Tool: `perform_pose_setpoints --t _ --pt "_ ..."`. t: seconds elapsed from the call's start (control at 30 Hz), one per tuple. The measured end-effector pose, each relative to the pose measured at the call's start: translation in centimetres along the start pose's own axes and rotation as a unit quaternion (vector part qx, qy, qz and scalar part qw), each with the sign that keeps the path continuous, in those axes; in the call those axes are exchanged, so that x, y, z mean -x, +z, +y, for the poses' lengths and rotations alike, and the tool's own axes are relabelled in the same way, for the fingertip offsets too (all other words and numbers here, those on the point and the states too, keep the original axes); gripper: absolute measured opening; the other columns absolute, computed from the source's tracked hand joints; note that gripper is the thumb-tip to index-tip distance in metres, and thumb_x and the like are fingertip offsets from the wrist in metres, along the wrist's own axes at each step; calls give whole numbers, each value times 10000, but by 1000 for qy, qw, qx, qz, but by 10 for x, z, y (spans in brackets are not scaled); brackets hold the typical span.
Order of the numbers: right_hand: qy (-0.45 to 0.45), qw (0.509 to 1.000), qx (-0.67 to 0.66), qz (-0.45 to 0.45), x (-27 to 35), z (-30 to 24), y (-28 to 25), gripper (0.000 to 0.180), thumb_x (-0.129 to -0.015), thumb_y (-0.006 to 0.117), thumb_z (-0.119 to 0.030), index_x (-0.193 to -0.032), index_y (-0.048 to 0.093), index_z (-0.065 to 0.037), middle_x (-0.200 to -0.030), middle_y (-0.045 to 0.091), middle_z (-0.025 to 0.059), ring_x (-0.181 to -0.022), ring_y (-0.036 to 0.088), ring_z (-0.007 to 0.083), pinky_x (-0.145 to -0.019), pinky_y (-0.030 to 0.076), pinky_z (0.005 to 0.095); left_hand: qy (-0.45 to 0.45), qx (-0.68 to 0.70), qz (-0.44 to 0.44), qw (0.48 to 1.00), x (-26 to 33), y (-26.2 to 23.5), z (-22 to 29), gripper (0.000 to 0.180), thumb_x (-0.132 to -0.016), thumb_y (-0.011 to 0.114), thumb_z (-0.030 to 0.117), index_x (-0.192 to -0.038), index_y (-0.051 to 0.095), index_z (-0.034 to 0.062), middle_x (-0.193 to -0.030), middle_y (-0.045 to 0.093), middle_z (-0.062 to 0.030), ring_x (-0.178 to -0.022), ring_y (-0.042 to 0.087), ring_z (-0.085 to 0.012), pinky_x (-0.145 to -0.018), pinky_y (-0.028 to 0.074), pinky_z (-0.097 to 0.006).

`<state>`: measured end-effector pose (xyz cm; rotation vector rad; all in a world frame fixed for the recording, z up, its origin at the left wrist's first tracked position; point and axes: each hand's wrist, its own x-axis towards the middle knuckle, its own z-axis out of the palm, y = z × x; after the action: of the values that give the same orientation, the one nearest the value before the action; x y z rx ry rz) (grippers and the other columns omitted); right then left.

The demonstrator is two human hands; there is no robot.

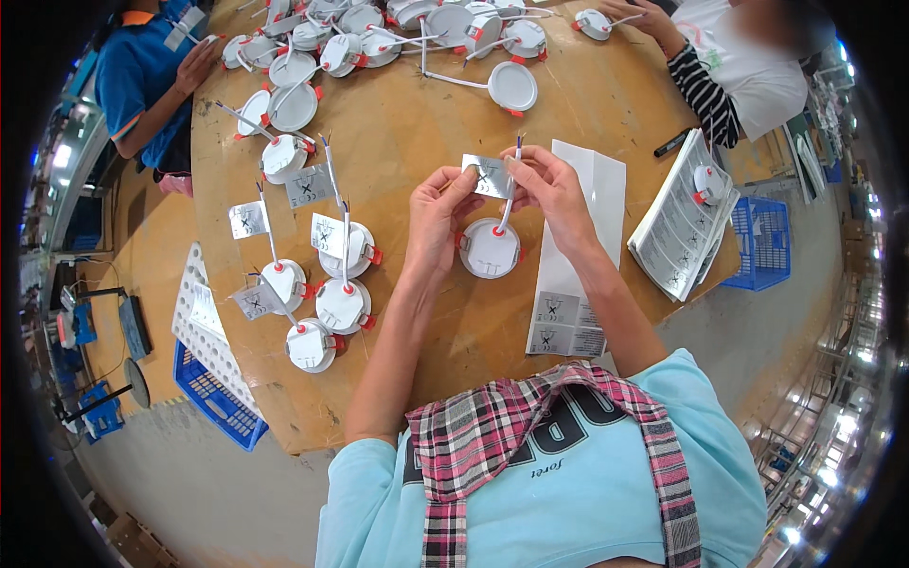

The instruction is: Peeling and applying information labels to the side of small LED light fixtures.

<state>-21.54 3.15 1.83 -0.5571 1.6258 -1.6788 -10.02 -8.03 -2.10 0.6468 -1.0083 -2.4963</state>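
Note:
Between my hands is a silver label (489,177) wrapped at one end around the white cable (508,204) of a round white downlight (490,250). The lamp lies back side up on the table, its cable held upright. My left hand (443,204) pinches the label's free end between thumb and fingers. My right hand (547,189) is closed on the cable where the label meets it. Beside my right forearm lies a backing sheet (579,237) with a few silver labels left at its near end. Left of my hands stand several lamps (344,305) with label flags on their cables.
A pile of white lamps (379,38) covers the far side. On the right are a stack of label sheets (684,222), a black marker (671,143) and a blue crate (760,244). Another blue crate (218,398) stands at the left edge. Two people work across the table.

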Motion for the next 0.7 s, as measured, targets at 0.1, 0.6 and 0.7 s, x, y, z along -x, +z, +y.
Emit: perform_pose_setpoints --t 0.1,0.6,0.7 --pt "42 999 -16 -22 -5 7 -8 187 -878 623 -196 -936 605 -19 -748 627 41 -630 613 95 -581 494 214 20 4 17 1000 -2 3 0 106 -882 637 172 -846 620 74 -817 647 -4 -737 586 -60 -711 486 -213" --pt "-56 998 31 20 -1 10 3 152 -866 627 -138 -814 593 0 -726 593 -2 -681 538 42 -630 452 211 84 -28 85 992 1 6 3 137 -873 639 163 -874 645 26 -817 631 -6 -766 573 -70 -731 465 -235" --pt "-71 996 53 15 -4 12 2 161 -871 628 -139 -812 590 6 -726 587 -10 -684 525 36 -621 438 205 80 -63 98 990 1 7 8 193 -895 606 191 -975 633 17 -905 643 -22 -828 587 -83 -788 468 -256"
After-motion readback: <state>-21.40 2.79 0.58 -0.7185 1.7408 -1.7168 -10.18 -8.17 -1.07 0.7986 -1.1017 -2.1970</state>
